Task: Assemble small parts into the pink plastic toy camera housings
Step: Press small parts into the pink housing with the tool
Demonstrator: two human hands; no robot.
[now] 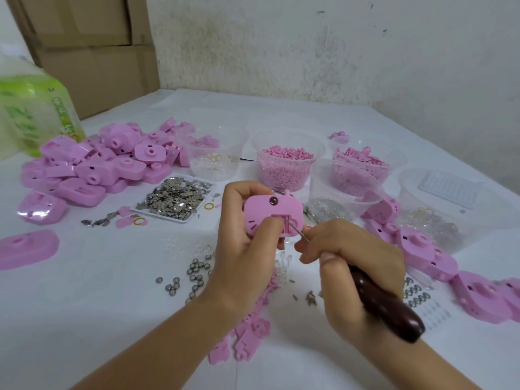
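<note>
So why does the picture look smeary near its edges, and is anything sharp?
Head view: the wide lens smears the green bottle at far left; the pink housing in the left hand is sharpest; light is soft, shadows faint; small glints show on the dark tool handle in the right hand.

Grips the pink housing (270,213) in the left hand (247,237), thumb pressing its front. Pinches a dark-handled tool (387,304) in the right hand (354,263), just lower right of the housing. Angles both bare forearms in from below the housing.
</note>
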